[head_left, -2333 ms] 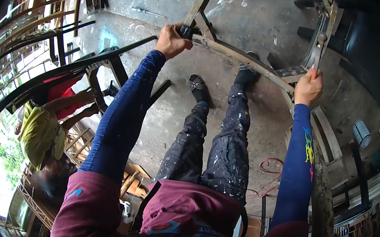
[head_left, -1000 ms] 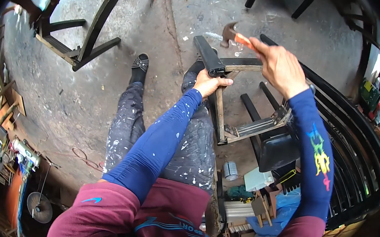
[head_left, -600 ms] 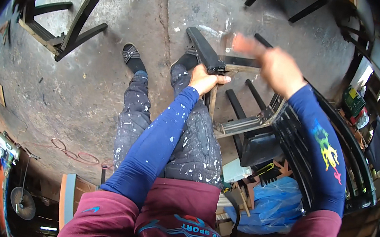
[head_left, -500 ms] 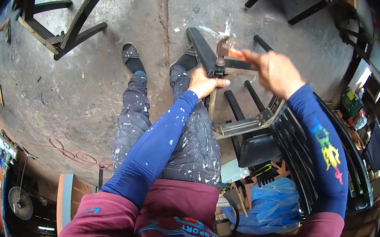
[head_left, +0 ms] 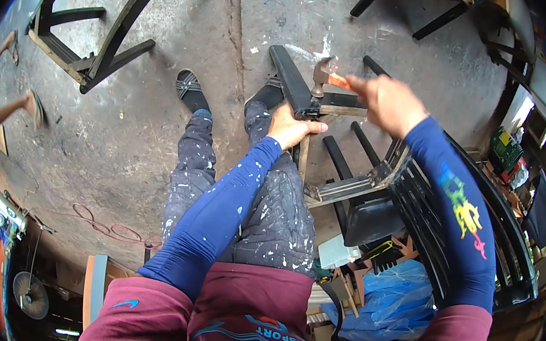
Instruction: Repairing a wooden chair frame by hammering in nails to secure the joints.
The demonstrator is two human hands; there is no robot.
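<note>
My left hand (head_left: 288,125) grips a black wooden chair frame (head_left: 287,75) at its corner joint, the fingers wrapped under it and the thumb lying across a bare-wood rail. My right hand (head_left: 391,105) is closed on a claw hammer (head_left: 322,79) with an orange handle, whose head rests at or just over that joint, a little above my left thumb. The frame's lower rails (head_left: 341,189) have bare wood and slope down to the right, beside more black chair parts.
Chair frames (head_left: 117,54) lie at upper left and upper right (head_left: 428,24). A person's feet (head_left: 32,105) are at far left. Stacked black chairs (head_left: 508,248), a blue plastic sheet (head_left: 372,301) and a white box (head_left: 338,250) sit at right. A red hose (head_left: 101,225) and fan (head_left: 30,295) are at lower left.
Since the earliest frame the view has turned and my left hand has moved onto the black joint. The hammer has swung down onto it. Another person's legs have come into view at left.
</note>
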